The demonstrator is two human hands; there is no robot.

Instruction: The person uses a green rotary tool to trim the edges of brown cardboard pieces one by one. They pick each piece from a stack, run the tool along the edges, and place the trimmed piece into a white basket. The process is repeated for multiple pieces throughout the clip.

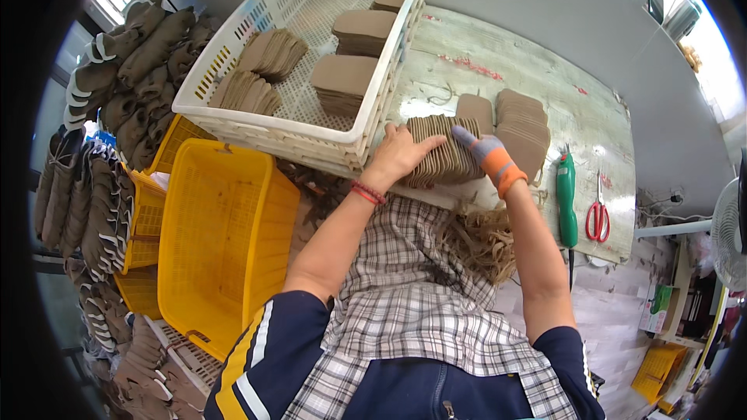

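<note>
1. Row (445, 157) of thin brown pieces, on edge between the two hands, near the front edge of the table (545, 54).
2. Grip: left hand (401, 152) at the row's left end, thumb across the top; gloved right hand (489, 154) at its right. Both part-spread; how firmly either clasps cannot be told.
3. Chief risk — uneven pressure from the ends could buckle the row, spilling pieces nearward onto the scraps (484, 245).
4. Right of the grip, fanned stack (523, 128): a knock from the glove might scatter it.
5. Farther right, tool (566, 190) and scissors (597, 222) — a wide right-arm swing could catch either.
</note>
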